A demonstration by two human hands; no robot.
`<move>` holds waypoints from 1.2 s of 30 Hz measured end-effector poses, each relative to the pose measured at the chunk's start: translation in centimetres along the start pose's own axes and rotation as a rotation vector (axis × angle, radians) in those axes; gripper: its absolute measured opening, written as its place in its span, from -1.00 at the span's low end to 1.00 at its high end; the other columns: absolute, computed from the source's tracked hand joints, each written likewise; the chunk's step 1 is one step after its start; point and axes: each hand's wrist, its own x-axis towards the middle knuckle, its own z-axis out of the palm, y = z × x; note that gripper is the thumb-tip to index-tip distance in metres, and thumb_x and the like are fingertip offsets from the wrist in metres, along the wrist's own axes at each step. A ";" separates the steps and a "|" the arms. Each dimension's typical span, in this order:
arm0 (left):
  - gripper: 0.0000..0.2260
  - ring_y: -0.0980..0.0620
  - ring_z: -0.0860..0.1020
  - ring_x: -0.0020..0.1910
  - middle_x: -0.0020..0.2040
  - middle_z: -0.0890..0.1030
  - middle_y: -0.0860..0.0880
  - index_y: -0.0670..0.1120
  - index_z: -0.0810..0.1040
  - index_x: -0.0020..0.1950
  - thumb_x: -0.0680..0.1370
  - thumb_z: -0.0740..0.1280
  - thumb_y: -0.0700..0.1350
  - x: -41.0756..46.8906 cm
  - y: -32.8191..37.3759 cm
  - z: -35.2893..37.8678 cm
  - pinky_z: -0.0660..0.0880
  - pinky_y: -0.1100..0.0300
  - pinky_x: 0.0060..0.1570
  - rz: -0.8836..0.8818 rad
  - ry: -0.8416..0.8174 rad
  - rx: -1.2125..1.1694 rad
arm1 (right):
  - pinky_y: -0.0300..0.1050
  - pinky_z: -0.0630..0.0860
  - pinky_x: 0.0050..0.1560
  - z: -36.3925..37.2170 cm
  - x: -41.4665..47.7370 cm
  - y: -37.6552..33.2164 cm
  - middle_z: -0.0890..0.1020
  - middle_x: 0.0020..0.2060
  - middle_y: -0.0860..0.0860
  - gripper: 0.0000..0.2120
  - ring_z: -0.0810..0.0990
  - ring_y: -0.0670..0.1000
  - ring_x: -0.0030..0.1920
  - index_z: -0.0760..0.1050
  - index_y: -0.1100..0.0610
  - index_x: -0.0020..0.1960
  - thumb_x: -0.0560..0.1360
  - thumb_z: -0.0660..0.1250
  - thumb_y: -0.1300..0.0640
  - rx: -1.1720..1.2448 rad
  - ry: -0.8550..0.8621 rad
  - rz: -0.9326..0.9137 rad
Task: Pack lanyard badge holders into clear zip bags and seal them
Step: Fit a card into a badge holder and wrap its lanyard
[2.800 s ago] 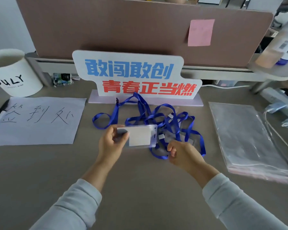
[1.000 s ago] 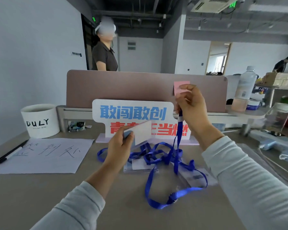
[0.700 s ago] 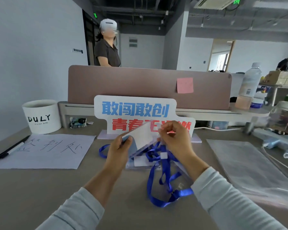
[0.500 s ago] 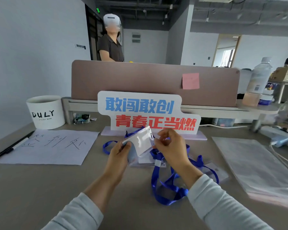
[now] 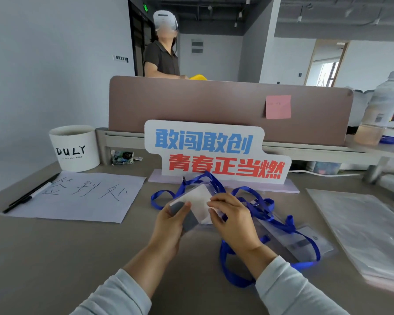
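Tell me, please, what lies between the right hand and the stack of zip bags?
In the head view, tangled blue lanyards and another badge holder lie between the right hand and the zip bags.

Office: desk divider (image 5: 214, 105), sticky note (image 5: 278, 107)

Grey desk (image 5: 55, 258). Far left I note a handwritten paper (image 5: 77, 196) lying flat, pens (image 5: 35, 193) along its left edge. Behind it stands a white tub (image 5: 74, 147), with a small packet (image 5: 122, 154) beside it. Sign (image 5: 214, 151) upright at centre back. Before it lie tangled blue lanyards (image 5: 259, 203) with clear holders (image 5: 305, 242). Stacked bags (image 5: 362, 228) at right.
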 end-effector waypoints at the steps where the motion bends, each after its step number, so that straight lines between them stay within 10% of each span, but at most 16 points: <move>1: -0.84 -0.04 0.54 -0.03 0.01 0.57 -0.11 -0.08 0.50 0.11 0.54 0.29 -0.17 0.1 0.0 -0.1 0.52 0.18 -0.23 0.000 0.010 -0.011 | -0.41 0.42 0.07 0.1 -0.2 0.0 0.63 -0.01 0.04 -0.81 0.63 -0.04 -0.08 0.64 0.19 -0.02 0.38 0.42 0.34 0.009 -0.029 -0.002; 11: -0.82 -0.04 0.52 0.03 0.04 0.55 -0.08 0.01 0.45 0.14 0.56 0.26 -0.15 -0.4 -0.6 -0.3 0.50 0.17 -0.12 0.117 -0.049 0.239 | -0.40 0.53 -0.18 -0.6 0.5 -1.3 0.63 -0.12 -0.15 -0.86 0.62 -0.17 -0.10 0.57 0.09 -0.08 0.42 0.41 0.29 0.616 -0.015 0.591; 21: -0.52 -0.02 0.62 -0.02 -0.02 0.65 -0.11 -0.17 0.55 0.14 0.31 0.41 0.06 -0.2 -0.8 -0.7 0.57 0.26 -0.16 0.242 -0.088 0.289 | -0.22 0.60 -0.14 0.0 0.1 -1.5 0.65 -0.20 -0.08 -0.86 0.64 -0.06 -0.16 0.56 0.01 -0.22 0.37 0.47 0.22 0.572 -0.014 0.592; 36: -0.89 0.00 0.61 -0.18 -0.11 0.63 -0.11 -0.10 0.55 -0.08 0.43 0.42 -0.23 0.5 0.2 -0.6 0.56 0.23 -0.32 0.126 0.172 -0.017 | -0.34 0.47 -0.36 -0.1 -0.1 -3.0 0.56 -0.31 -0.02 -0.71 0.51 -0.13 -0.41 0.40 0.06 -0.25 0.29 0.55 0.10 0.500 -0.042 0.523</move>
